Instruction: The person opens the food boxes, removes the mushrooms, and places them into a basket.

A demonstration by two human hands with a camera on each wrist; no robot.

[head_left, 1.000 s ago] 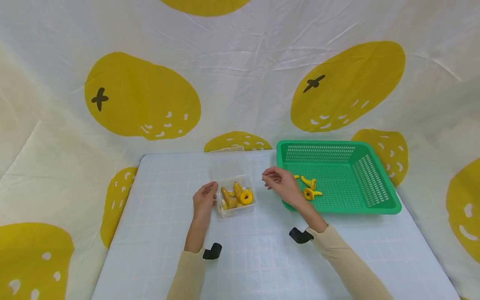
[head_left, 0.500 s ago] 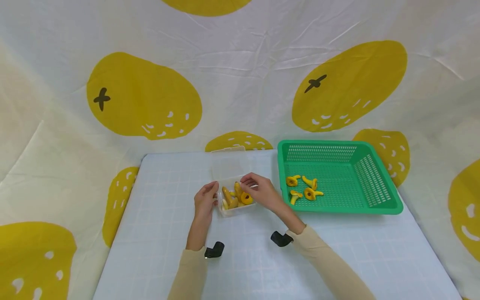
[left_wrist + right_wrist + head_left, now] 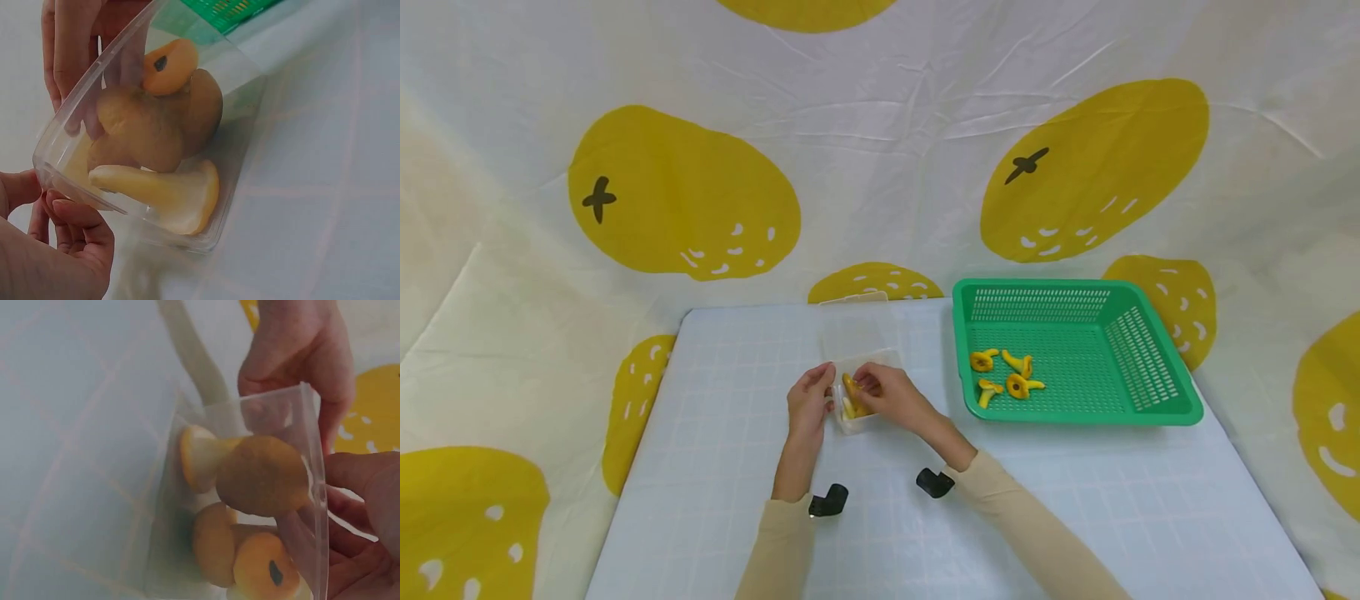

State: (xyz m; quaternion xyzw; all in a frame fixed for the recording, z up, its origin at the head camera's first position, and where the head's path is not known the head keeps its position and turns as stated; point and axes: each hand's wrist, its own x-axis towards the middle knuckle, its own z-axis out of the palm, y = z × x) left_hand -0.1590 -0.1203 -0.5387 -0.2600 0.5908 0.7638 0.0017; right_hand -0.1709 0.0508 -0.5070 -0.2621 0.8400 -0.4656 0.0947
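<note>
At the table's middle stands a clear plastic box (image 3: 856, 427), its hinged lid (image 3: 853, 329) lying back. My left hand (image 3: 807, 408) pinches the box's left rim between thumb and fingers. Inside are several mushrooms: a brown-capped mushroom (image 3: 262, 478), a pale yellow one (image 3: 194, 203) along the wall, and an orange-yellow one (image 3: 175, 65) with a dark hole in its cap. My right hand (image 3: 898, 402) reaches over the box from the right. Its fingers are curled down inside, around the stem of the brown-capped mushroom; the fingertips are partly hidden.
To the right stands a green perforated basket (image 3: 1078, 408) with several yellow funnel-shaped mushrooms (image 3: 1018, 386) at its left end. A pale checked cloth (image 3: 715, 467) covers the table. Behind hangs a white curtain (image 3: 887, 167) with big yellow fruit prints.
My right hand has moved left from beside the basket, over the box's right side, to the mushroom inside on the left. My left hand has stayed at the box.
</note>
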